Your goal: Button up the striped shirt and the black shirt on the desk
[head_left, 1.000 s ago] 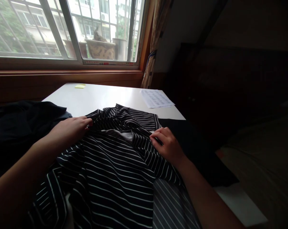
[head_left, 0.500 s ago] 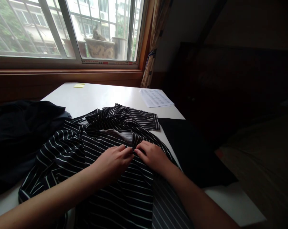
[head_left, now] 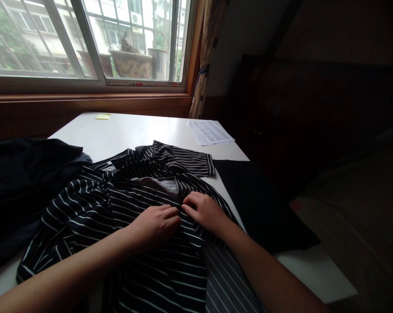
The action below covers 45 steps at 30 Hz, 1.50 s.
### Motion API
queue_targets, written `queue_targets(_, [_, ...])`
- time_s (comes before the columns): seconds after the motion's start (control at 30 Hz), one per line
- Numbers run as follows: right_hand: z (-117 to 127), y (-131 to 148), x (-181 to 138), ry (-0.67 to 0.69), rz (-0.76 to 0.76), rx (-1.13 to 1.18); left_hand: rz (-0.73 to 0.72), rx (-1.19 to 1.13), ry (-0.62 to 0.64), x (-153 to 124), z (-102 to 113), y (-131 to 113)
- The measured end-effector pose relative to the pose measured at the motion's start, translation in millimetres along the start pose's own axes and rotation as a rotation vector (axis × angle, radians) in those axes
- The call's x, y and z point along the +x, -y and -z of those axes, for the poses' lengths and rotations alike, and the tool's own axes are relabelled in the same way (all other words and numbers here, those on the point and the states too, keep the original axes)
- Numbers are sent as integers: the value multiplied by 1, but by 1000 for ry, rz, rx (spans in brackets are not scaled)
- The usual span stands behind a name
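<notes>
A black shirt with white stripes lies spread and rumpled over the table, one short sleeve stretched toward the back right. My left hand rests on its front with fingers curled and pressed together on the cloth. Just to the right, my right hand pinches the front edge of the shirt between thumb and fingers. A small gap separates the two hands. Grey inner fabric shows at the neck opening and at the lower right. Any button under the fingers is hidden.
Dark folded clothing is heaped at the left. A black cloth hangs over the right side of the white table. Printed papers and a yellow sticky note lie toward the back, below the window.
My left hand has drawn slightly down and away from the right hand, opening a small gap. The whole view has shifted a little, so things appear further left.
</notes>
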State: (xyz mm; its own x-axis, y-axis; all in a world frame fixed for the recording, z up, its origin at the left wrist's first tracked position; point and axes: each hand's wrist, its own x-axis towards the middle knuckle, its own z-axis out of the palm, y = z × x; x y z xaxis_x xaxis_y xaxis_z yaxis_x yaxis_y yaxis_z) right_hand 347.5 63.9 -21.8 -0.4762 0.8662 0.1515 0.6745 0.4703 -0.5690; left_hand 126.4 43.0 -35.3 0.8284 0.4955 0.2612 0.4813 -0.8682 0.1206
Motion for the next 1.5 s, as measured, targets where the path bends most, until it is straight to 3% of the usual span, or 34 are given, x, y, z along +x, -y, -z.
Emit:
queue_targets(0.33, [8, 0, 3, -48, -88, 283, 86, -194, -2, -1, -2, 5])
queue_targets(0.63, [16, 2, 2, 28, -113, 514, 382, -545, -247, 0, 3, 10])
queue_targets(0.87, [14, 5, 0, 74, -22, 534, 326, -598, -218, 3, -1, 20])
queue_targets(1.5, [13, 6, 0, 54, -9, 441, 386, -846, -204, 4, 6, 24])
